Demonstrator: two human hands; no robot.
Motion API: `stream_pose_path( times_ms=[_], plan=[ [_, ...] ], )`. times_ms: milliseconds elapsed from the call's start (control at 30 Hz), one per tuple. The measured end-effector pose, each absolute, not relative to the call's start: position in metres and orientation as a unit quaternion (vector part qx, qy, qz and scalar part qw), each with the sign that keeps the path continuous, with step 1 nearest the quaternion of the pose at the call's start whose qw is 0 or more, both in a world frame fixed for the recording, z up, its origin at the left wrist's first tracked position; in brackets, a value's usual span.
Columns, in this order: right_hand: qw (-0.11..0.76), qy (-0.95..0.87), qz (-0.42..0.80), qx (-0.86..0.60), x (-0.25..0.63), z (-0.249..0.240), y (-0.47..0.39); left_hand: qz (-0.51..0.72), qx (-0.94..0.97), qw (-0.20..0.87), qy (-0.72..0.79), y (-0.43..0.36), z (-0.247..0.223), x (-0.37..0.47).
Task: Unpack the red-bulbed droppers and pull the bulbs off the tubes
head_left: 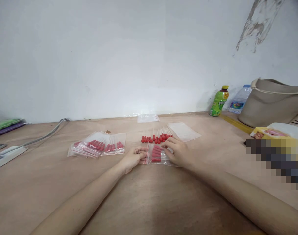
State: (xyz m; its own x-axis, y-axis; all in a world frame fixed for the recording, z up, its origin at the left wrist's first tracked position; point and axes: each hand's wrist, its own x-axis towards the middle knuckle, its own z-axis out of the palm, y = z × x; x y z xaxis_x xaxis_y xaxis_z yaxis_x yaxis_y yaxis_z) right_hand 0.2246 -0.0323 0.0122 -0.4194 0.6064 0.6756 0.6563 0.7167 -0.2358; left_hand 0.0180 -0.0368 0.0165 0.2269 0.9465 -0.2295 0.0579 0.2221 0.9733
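Note:
A clear zip bag (150,162) lies flat on the table in front of me, with several red-bulbed droppers (156,151) inside, stacked side by side, bulbs to the left. My left hand (136,156) pinches the bag's left end by the red zip line. Over the right part of the same bag, my right hand (178,151) curls its fingers on it and covers some of the clear tubes. Just beyond the bag lies a loose group of red-bulbed droppers (157,138), bulbs toward me. To the left, filled bags (97,145) overlap in a pile.
Flat clear bags (184,131) lie right of the loose droppers, and more plastic (148,118) rests against the wall. At right stand a green bottle (219,101), a water bottle (240,99) and a grey bag (271,101). A grey cable (46,135) runs along the left.

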Motion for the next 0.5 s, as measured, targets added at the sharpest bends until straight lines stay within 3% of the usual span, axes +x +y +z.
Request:
stream_pose_path(
  times_ms=[233,500],
  plan=[
    [0.313,-0.899,-0.095,-0.293,0.186,0.012,-0.015,0.372,0.524,0.593,0.486,-0.037,0.014,0.018],
    [0.291,-0.914,-0.182,-0.217,0.188,0.006,-0.001,0.396,0.654,0.446,0.465,-0.028,-0.004,0.011]
  ],
)
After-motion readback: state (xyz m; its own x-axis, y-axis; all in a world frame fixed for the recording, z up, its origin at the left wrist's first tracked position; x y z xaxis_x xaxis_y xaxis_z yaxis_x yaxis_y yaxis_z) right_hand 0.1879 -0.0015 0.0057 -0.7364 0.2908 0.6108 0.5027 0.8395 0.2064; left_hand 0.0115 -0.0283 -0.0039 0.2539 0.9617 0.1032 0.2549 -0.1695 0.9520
